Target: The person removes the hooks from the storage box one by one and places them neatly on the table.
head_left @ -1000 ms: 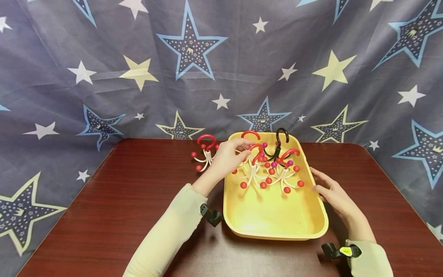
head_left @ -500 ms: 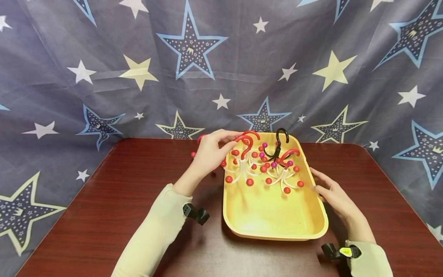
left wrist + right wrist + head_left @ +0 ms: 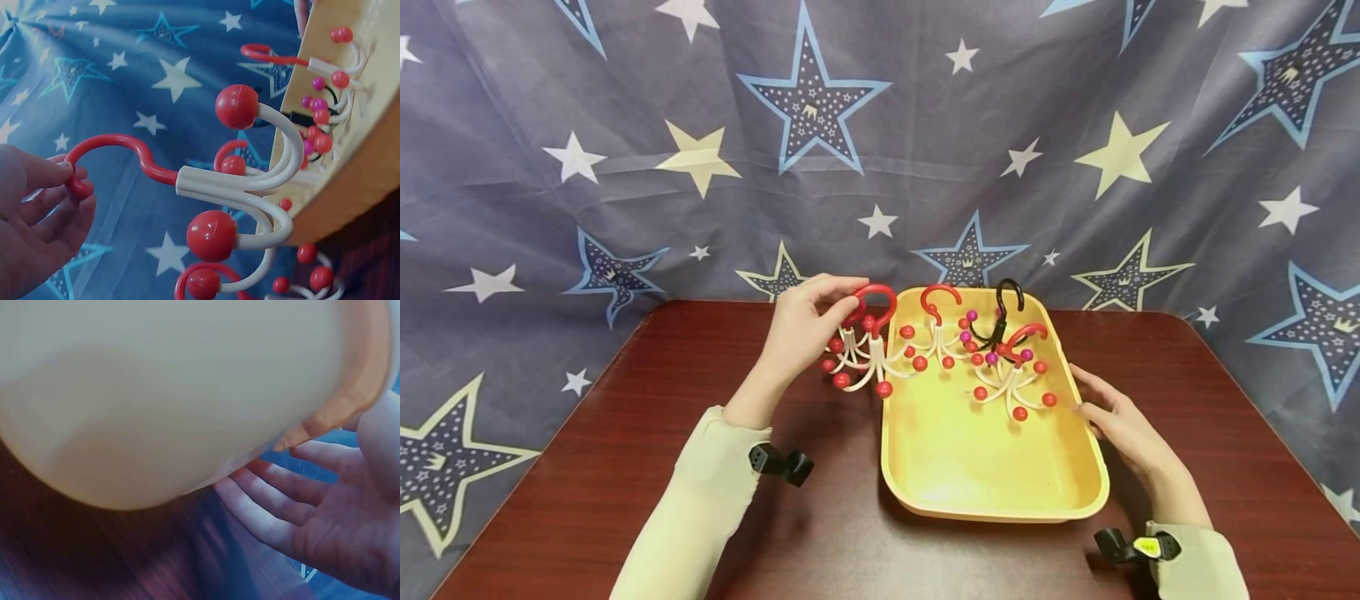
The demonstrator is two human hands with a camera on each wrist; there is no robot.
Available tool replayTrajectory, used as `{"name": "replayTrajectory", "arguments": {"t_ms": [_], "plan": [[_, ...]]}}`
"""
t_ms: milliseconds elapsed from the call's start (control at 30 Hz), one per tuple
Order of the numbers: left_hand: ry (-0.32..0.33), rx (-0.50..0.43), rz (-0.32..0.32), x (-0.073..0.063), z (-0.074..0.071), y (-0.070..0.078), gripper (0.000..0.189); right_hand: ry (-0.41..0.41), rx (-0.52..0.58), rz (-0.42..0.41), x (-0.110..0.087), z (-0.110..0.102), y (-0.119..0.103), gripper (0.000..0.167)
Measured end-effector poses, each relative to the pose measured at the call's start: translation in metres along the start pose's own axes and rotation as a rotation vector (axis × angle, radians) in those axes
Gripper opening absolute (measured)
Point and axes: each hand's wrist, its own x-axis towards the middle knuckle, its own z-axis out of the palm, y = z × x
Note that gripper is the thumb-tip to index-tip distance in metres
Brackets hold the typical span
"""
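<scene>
My left hand (image 3: 797, 327) pinches the curved red end of a hanging hook (image 3: 203, 182) between thumb and fingers. The hook's white stem splits into several curved prongs tipped with red balls, and it hangs over the left rim of the yellow tub (image 3: 981, 467). Behind it in the head view, partly covered, is a similar red-and-white hook (image 3: 848, 340) on the table left of the tub. On the other side, my right hand (image 3: 1133, 433) rests with extended fingers against the tub's right outer wall.
Inside the tub's far half are a red-and-white hook (image 3: 937, 333), a black hook (image 3: 1001, 327) with purple balls, and another red-and-white hook (image 3: 1015, 380) nearer the right wall. A star-patterned curtain (image 3: 880, 183) hangs behind the dark red table (image 3: 587, 467).
My left hand has carried the pinched hook leftward, from above the tub's middle to its left rim. The right hand and the tub have stayed put.
</scene>
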Motion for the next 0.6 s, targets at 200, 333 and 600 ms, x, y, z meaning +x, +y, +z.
{"name": "replayTrajectory", "arguments": {"t_ms": [200,333,600], "plan": [[0.045,0.076,-0.007,-0.004,-0.018,-0.014,0.023,0.004,-0.009,-0.001,0.000,0.000,0.001,0.060],[0.075,0.146,-0.007,-0.006,-0.030,-0.022,0.023,0.000,-0.005,-0.002,0.000,-0.001,0.001,0.060],[0.133,0.230,-0.054,-0.008,-0.050,-0.040,0.023,-0.005,0.004,-0.005,0.000,0.000,0.001,0.060]]}}
